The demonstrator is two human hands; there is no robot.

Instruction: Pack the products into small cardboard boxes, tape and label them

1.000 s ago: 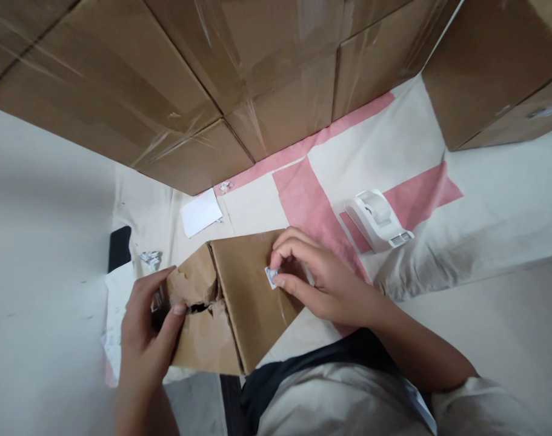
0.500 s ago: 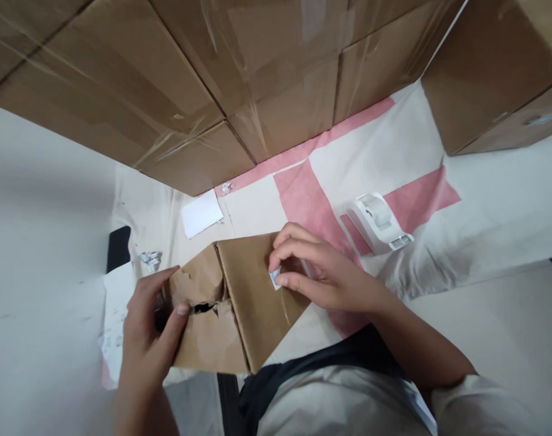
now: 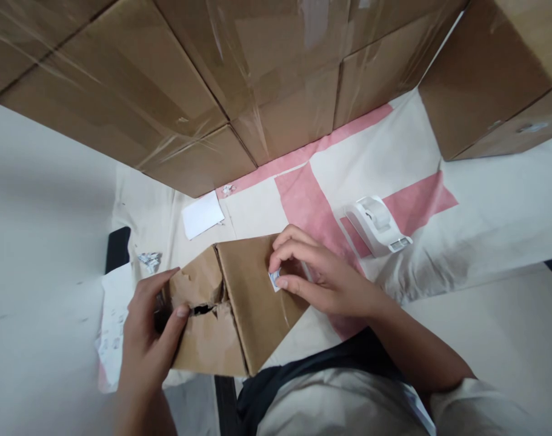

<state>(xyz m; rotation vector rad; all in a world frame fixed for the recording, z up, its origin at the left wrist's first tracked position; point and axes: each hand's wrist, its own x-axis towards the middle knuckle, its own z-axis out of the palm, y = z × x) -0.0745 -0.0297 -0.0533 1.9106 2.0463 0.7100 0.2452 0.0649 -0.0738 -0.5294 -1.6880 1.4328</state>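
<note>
The left hand gripped a torn box at its left end; the right hand pinched a sticker against the box, left of a tape dispenser.

There are two hands, one left hand and one right hand, with one small box and one sticker. Counted around them are one tape dispenser, one blank white paper, one printed sheet, two crumpled scraps and one black object. The large boxes run together too much for a sure count.
</note>
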